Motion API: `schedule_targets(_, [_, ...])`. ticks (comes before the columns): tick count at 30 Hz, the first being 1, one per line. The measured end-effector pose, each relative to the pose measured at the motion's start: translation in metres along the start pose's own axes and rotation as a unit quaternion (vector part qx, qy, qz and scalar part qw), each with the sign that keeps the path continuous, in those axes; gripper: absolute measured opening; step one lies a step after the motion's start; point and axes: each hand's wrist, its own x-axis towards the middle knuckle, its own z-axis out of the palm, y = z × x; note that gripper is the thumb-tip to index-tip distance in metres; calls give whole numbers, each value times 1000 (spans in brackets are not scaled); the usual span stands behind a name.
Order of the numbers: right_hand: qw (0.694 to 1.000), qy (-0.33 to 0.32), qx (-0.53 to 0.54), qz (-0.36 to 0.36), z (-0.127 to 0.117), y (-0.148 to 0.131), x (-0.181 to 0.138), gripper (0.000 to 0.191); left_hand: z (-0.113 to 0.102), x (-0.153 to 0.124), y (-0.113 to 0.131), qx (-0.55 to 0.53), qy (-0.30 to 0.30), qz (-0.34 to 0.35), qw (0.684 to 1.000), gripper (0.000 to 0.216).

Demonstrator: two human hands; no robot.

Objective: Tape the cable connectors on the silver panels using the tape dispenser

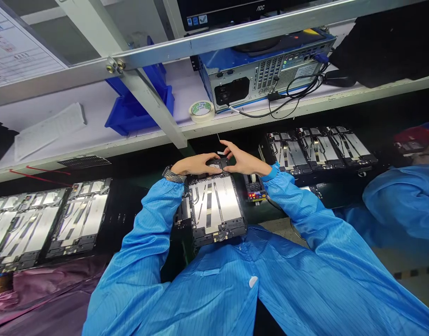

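An opened tablet-like device (216,207), silver inside with black strips, lies flat in front of me. At its far edge sits a small dark part (217,164). My left hand (195,164) is closed on the left side of that part, fingers curled round it. From the right, my right hand (242,161) pinches the same part, its upper fingers stretched out above. Blue sleeves cover both arms and a band circles my left wrist.
More opened devices lie in rows at the left (42,221) and back right (319,149). A small box with coloured buttons (255,191) stands right of my device. The shelf above holds a computer case (266,70), tape roll (201,110) and blue bin (140,102). Another person's blue sleeve (399,205) is at right.
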Motion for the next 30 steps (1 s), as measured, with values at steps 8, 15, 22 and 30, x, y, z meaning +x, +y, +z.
schedule_targets(8, [1000, 9, 15, 5, 4, 3, 1, 106, -1, 3, -2, -16, -13, 1, 1000, 74])
schedule_targets(15, [989, 121, 80, 11, -17, -8, 1, 80, -4, 5, 2, -26, -36, -25, 999, 74])
schedule_targets(22, [991, -101, 85, 34, -17, -35, 9, 65, -5, 8, -2, -9, -17, -28, 999, 80])
schedule_targets(30, [986, -158, 33, 53, -17, -41, 24, 64, -1, 10, -8, -48, -24, -25, 998, 80])
